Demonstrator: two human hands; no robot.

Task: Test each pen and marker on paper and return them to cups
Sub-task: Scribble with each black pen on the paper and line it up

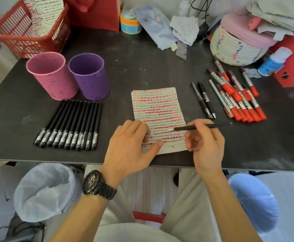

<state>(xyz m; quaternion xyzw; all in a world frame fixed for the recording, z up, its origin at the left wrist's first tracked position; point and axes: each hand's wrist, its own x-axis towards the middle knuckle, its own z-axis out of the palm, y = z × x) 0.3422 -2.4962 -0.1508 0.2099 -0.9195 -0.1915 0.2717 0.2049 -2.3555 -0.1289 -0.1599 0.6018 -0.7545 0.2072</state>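
A sheet of paper (157, 109) covered in red marks and black scribbles lies in the middle of the dark table. My left hand (130, 145) rests on its lower left part with curled fingers and the thumb stretched out. My right hand (203, 144) grips a thin black pen (212, 126) that lies almost level, its uncapped tip pointing left over the paper. A pink mesh cup (52, 79) and a purple mesh cup (90, 77) stand at the left; both look empty. Several black pens (69, 126) lie in a row before them.
Several red markers (238, 96) and three dark pens (203, 100) lie to the right of the paper. A red basket (20, 32), a tape roll (130, 23), a woven basket (233, 48) and a glue bottle (273, 62) crowd the back. A lined bin (45, 191) stands below the table edge.
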